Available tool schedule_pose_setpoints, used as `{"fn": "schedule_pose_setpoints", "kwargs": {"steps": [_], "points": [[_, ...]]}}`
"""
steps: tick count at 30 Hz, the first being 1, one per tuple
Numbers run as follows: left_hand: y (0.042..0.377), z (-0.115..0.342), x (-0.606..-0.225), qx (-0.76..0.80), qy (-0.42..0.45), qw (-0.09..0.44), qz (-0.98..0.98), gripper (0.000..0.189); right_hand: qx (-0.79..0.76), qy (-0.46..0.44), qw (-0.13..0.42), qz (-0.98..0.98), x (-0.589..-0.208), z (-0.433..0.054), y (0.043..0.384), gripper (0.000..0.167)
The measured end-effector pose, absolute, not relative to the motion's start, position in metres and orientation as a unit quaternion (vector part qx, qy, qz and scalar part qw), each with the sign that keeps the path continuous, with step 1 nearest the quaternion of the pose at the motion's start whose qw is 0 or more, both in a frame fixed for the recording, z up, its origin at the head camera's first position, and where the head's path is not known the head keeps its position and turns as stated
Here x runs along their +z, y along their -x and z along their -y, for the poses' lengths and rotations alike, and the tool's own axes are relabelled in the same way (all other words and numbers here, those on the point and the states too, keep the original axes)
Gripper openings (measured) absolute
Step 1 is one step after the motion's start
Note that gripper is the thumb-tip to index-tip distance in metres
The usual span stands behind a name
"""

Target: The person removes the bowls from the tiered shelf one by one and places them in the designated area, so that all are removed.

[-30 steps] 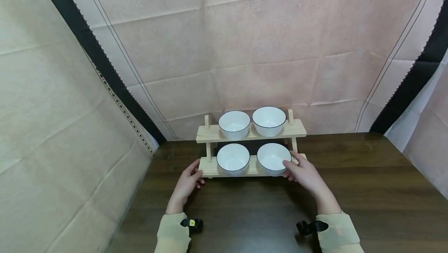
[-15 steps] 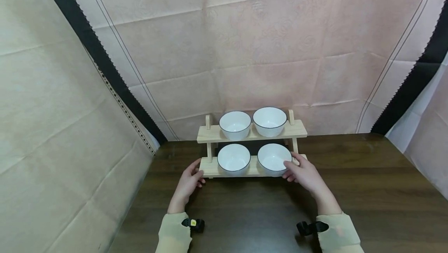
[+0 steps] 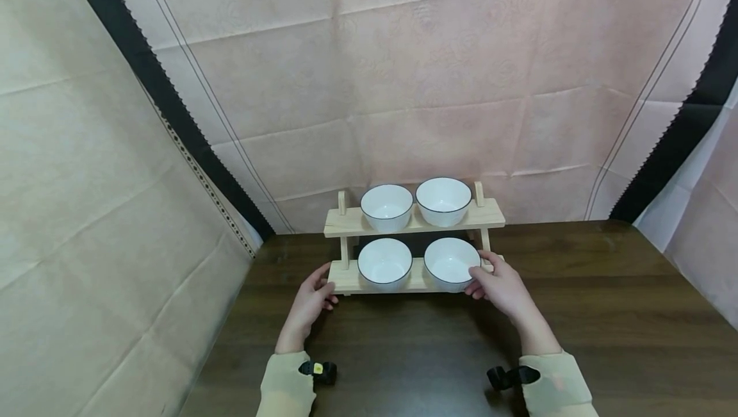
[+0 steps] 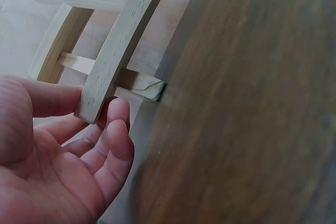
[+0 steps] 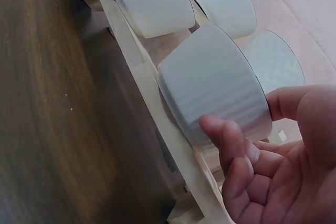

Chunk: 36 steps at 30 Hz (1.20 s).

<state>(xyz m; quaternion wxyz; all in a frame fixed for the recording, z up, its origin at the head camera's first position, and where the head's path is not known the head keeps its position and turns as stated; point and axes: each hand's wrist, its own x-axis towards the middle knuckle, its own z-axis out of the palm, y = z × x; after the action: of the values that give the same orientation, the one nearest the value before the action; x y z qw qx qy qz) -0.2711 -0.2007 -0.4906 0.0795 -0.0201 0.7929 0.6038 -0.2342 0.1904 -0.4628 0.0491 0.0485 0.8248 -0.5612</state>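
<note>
A two-tier wooden rack (image 3: 418, 284) stands on the table, with two white, dark-rimmed bowls on each shelf. My left hand (image 3: 308, 309) pinches the left end of the lower shelf; in the left wrist view the thumb lies on one face of the board (image 4: 94, 95) and curled fingers are at the other. At the right end, my right hand (image 3: 500, 286) holds the lower right bowl (image 3: 451, 260). Its thumb is at the rim and its fingertips press the outer wall of that bowl (image 5: 215, 85). The lower left bowl (image 3: 384, 260) sits beside it, untouched.
On the upper shelf sit a left bowl (image 3: 387, 205) and a right bowl (image 3: 444, 199). A pale cloth (image 3: 432, 84) hangs right behind the rack. The dark brown wooden table (image 3: 403, 353) extends in front and to both sides.
</note>
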Motion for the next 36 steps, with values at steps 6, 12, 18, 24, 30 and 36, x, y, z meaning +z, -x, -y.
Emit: {"fn": "schedule_pose_setpoints", "kwargs": {"steps": [6, 12, 18, 24, 30, 36], "points": [[0.274, 0.2, -0.491, 0.609, 0.018, 0.08, -0.789, 0.054, -0.567, -0.051, 0.043, -0.821, -0.462, -0.191, 0.235, 0.061], [0.282, 0.206, -0.505, 0.618, 0.028, 0.066, -0.783, 0.052, -0.573, -0.047, 0.046, -0.817, -0.464, -0.193, 0.237, 0.059], [0.282, 0.206, -0.509, 0.616, 0.022, 0.064, -0.784, 0.052, -0.579, -0.044, 0.046, -0.813, -0.46, -0.198, 0.235, 0.057], [0.286, 0.208, -0.517, 0.617, 0.027, 0.068, -0.783, 0.052, -0.576, -0.033, 0.05, -0.815, -0.452, -0.198, 0.23, 0.057], [0.287, 0.209, -0.523, 0.613, 0.032, 0.053, -0.787, 0.05, -0.575, -0.035, 0.062, -0.815, -0.445, -0.196, 0.225, 0.056], [0.288, 0.208, -0.521, 0.61, 0.038, 0.061, -0.789, 0.05, -0.581, -0.027, 0.077, -0.81, -0.435, -0.195, 0.22, 0.053]]}}
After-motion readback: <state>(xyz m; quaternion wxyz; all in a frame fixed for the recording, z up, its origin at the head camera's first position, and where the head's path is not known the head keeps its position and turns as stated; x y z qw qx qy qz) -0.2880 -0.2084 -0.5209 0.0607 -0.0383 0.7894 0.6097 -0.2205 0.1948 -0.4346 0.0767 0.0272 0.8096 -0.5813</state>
